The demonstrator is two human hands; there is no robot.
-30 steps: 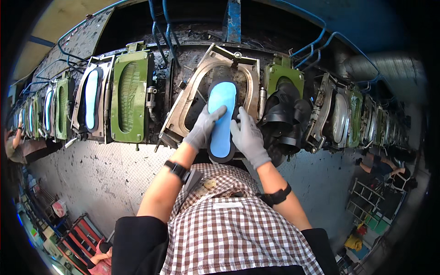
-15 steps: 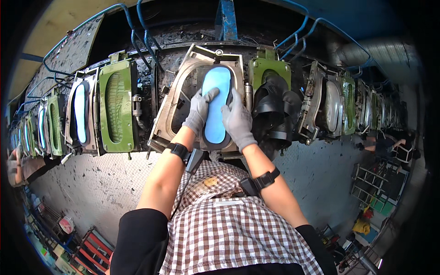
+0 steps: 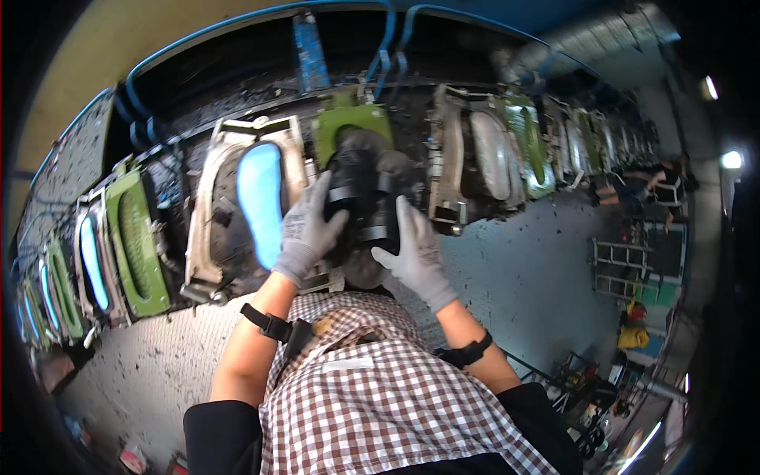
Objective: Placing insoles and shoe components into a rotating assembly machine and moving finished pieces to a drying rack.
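Both my hands are in grey gloves, on either side of a dark pile of black strapped shoe uppers (image 3: pixel 364 186) in front of a green mould plate. My left hand (image 3: pixel 310 229) is at the pile's left edge, fingers stretched and thumb apart. On the right edge, my right hand (image 3: pixel 413 245) has its fingers extended upward and its thumb spread inward. Whether either hand touches the uppers is hard to tell from the blur. A light blue shoe sole (image 3: pixel 261 202) lies in the pale metal mould (image 3: pixel 207 210) left of my left hand.
A curved row of moulds runs both ways, with a green mould plate (image 3: pixel 138 237) at left and a silvery mould (image 3: pixel 491 154) at right. Blue bent rails (image 3: pixel 261 14) arch behind. Metal racks (image 3: pixel 621 265) stand at far right, near another person (image 3: pixel 633 186).
Both hands have let go of the blue sole, which now lies in the mould, and moved right to the black uppers. The view has swung right.
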